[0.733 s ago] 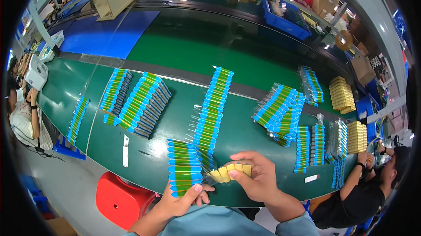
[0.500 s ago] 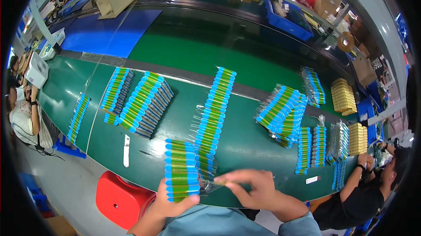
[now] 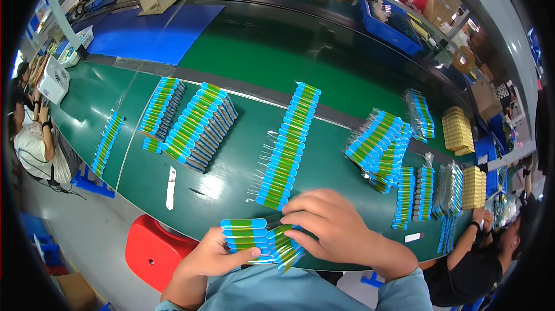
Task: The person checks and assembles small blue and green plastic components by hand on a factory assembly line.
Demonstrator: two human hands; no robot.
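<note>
Blue and green cover the banded strip [image 3: 245,233] in our grasp, just over the near edge of the bench [image 3: 329,172]. Our left hand [image 3: 208,256] grips its left end, thumb laid across the front and fingers behind. Our right hand [image 3: 332,227] bends over its right part, which slants off at an angle; whether those fingers pinch it or only touch it, we cannot tell.

Just beyond our hands, a long row [image 3: 292,143] of the same banded pieces runs up to the bench's far edge, thin wires sticking out along its left side. Toward the left end we have a tall stack [image 3: 199,123], a smaller stack [image 3: 159,108] near the far edge, and a white tool [image 3: 171,187] closer to the near edge. Toward the right end lie a heaped pile [image 3: 378,143] and yellow blocks [image 3: 457,132]. A red stool [image 3: 156,253] stands by the near edge, to our left.
</note>
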